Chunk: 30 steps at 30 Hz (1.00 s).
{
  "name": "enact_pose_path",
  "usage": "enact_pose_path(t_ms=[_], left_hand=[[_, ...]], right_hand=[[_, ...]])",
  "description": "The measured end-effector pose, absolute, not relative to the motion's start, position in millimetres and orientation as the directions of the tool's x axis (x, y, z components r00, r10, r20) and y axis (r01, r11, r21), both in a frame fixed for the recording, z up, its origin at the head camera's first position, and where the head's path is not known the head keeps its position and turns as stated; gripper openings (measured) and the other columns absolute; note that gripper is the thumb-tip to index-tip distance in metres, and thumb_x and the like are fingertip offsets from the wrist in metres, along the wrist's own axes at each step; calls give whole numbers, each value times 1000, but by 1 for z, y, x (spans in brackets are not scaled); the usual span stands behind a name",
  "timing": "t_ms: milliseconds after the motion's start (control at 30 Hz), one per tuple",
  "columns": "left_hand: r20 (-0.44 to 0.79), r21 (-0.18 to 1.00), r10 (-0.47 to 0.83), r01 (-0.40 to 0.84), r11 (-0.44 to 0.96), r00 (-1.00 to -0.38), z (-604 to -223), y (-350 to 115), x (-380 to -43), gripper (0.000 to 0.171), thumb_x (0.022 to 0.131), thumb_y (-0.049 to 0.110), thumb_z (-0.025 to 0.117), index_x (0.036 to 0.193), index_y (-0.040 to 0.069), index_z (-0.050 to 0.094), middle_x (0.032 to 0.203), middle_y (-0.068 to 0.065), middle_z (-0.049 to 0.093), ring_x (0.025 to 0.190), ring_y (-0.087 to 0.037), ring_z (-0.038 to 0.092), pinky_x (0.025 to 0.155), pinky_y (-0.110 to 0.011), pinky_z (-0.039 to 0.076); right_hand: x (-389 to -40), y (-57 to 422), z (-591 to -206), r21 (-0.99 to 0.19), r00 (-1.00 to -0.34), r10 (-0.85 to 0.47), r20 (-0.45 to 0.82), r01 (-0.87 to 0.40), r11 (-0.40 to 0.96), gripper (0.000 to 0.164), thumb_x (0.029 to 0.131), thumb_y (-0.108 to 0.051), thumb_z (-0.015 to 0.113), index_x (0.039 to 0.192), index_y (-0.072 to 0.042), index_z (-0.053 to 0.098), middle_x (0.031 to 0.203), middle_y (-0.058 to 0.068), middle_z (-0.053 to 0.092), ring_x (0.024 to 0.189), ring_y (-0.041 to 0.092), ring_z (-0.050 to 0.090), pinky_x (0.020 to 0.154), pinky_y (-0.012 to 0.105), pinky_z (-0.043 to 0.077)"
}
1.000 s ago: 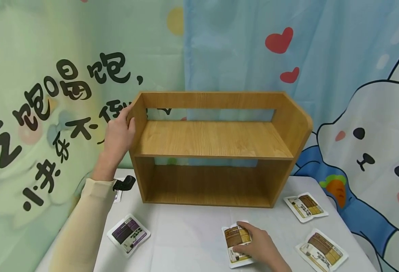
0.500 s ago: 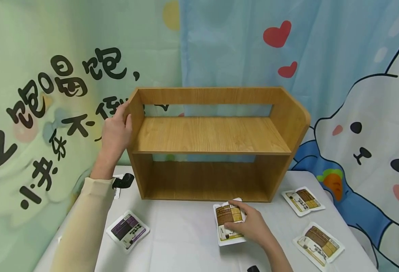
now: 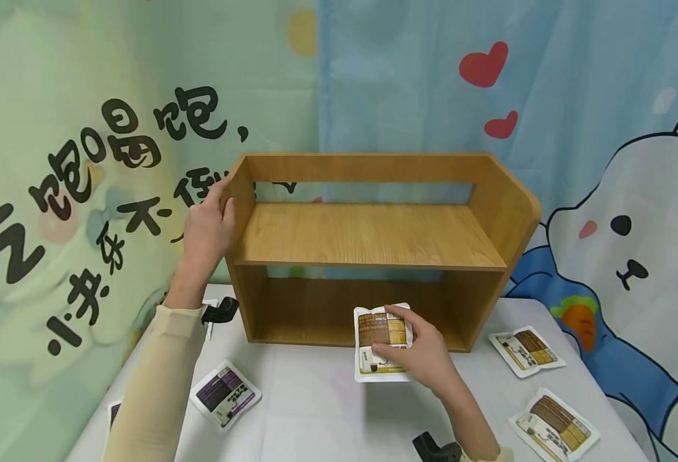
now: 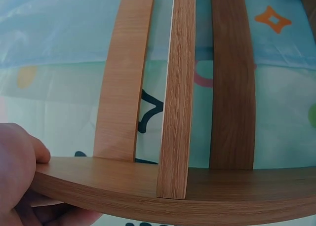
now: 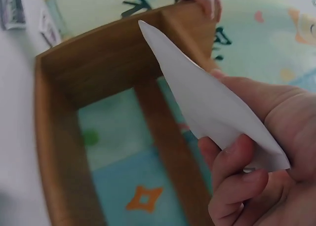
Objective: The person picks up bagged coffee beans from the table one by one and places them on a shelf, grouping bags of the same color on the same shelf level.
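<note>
Your right hand (image 3: 422, 353) grips the brown packet (image 3: 371, 327), fingers curled behind its pale back. Packet raised off the surface (image 3: 315, 417), printed face up toward you, in front of the lower compartment of the wooden shelf (image 3: 367, 234). Your left hand (image 3: 208, 228) grips the shelf's left side panel, fingers wrapped round the edge.

Handling, my judgement: pinch the packet lightly by its side, since the pouch looks soft and may buckle. Level it, and give the bottom board's front lip room. Hold the panel without pushing; the shelf could slide.

Hard to make out: whether the packet's top edge passes the shelf's front; your knuckles hide its right part. Your left forearm covers most of one dark-labelled packet (image 3: 115, 412). Right wrist view shows only the held packet's back, no label.
</note>
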<state>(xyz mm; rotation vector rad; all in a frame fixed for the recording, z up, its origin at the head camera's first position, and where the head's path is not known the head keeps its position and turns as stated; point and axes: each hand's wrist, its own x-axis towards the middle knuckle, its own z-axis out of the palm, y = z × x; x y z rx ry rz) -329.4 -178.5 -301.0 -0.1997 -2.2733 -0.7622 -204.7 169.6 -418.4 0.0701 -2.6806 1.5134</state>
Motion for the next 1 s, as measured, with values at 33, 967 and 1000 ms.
enact_pose_path(t_ms=[33,967,1000], left_hand=[[681,467,-78,350,812,-728,-301,-178,-329,41,101,14,51,141,11,49,51,-8,43,39,-19,36,42,-33,34],[690,467,-117,316,826,-715,-305,-176,-329,40,102,19,48,142,15,49,54,-12,47,40,-22,39,42,-35,33],[687,468,-119,311,827,-717,-306,-175,-329,39,102,19,48,142,15,49,54,-11,47,40,-22,39,42,-35,33]], right_hand=[[-206,167,-413,-857,-996,-10,88,-81,510,72,73,-26,87,137,-19,55,117,12,59,90,25,58,67,32,49],[-309,75,-285,-828,-969,-111,222,-248,503,73,79,-35,81,142,-17,48,143,4,45,127,27,44,93,46,43],[-314,71,-285,-834,-969,-118,216,-246,493,73,80,-34,81,142,-17,48,144,4,45,127,28,44,94,46,43]])
